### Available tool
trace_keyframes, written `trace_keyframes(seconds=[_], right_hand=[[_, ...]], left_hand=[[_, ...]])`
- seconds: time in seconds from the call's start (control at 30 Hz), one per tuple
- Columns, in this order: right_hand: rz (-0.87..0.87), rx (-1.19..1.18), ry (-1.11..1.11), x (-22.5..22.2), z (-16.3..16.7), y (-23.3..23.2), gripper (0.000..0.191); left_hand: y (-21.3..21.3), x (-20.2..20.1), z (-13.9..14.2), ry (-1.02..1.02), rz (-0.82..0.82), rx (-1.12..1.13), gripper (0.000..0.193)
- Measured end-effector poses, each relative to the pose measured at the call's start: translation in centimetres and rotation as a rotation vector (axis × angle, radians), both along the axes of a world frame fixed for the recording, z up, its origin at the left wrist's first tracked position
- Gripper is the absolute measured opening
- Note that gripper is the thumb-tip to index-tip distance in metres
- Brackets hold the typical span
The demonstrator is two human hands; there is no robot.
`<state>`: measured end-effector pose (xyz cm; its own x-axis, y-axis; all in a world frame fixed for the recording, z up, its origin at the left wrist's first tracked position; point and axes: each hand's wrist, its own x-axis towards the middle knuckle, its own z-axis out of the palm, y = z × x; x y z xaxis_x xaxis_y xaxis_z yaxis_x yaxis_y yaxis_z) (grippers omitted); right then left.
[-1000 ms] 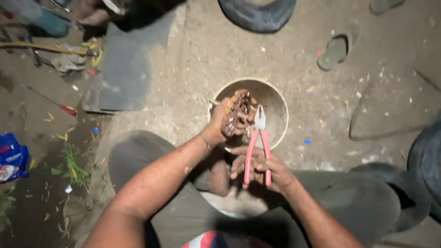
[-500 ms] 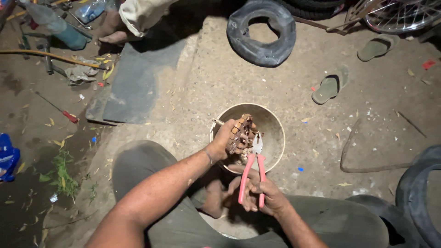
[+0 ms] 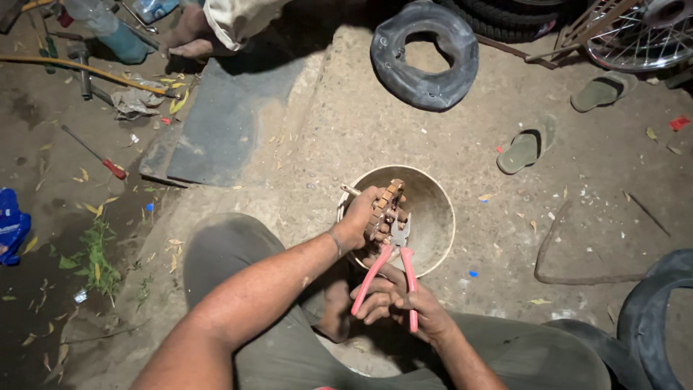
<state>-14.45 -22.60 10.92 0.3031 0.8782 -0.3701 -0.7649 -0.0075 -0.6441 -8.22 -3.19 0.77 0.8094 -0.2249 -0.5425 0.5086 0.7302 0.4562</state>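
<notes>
Left hand (image 3: 359,215) closed around a rusty brown chain bundle (image 3: 385,209), held over the near-left rim of the round metal bowl (image 3: 433,209). Right hand (image 3: 401,307), nearer the body than the bowl, grips red-handled pliers (image 3: 390,271) whose long axis runs up to the bundle, jaws at its lower edge. Bowl rests on concrete floor (image 3: 339,130); a coiled inner tube (image 3: 424,54) lies beyond it.
</notes>
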Motion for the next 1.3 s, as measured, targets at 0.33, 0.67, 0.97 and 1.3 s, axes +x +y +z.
trace_keyframes(seconds=[0.33, 0.67, 0.97, 1.3], right_hand=[[-0.005, -0.033, -0.08, -0.1, -0.4, -0.2, 0.101], [0.012, -0.077, -0.15, 0.1, -0.1, 0.0, 0.107], [0.016, -0.111, -0.152, 0.0, -0.2, 0.0, 0.107], [0.024, -0.101, -0.183, 0.1, -0.2, 0.1, 0.104]], left_hand=[[-0.4, -0.2, -0.5, -0.03, 0.008, 0.076, 0.043], [-0.4, 0.0, 0.0, 0.045, 0.016, 0.064, 0.038], [-0.5, 0.0, -0.4, 0.037, 0.045, 0.098, 0.042], [-0.6, 0.1, -1.1, 0.078, 0.069, 0.141, 0.04]])
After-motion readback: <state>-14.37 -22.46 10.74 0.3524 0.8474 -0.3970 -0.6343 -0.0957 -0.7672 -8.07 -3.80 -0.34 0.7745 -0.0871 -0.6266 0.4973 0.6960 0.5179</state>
